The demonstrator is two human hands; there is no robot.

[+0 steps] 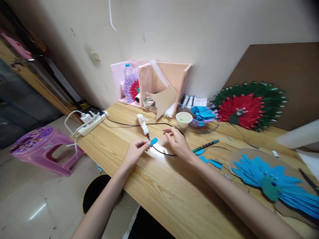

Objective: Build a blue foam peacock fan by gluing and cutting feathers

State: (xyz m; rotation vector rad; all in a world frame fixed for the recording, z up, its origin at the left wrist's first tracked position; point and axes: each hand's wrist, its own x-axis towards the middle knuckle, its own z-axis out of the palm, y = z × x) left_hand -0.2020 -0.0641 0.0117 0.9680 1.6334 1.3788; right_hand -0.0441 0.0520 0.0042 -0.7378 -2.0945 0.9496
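My left hand [136,151] pinches a small blue paper piece [154,141] between thumb and fingers, close to the tip of a white glue gun [143,124] lying on the wooden table [159,186]. My right hand [177,141] hovers just right of the paper piece, fingers loosely spread and empty, above the gun's black cord [164,153].
A white cup [183,119], a beaded pen [205,145], loose blue petals [211,162], a blue paper peacock [274,182] on cardboard and a red-green paper fan [249,105] lie to the right. A power strip [92,123] sits at the table's left end, a purple stool [42,146] beyond it.
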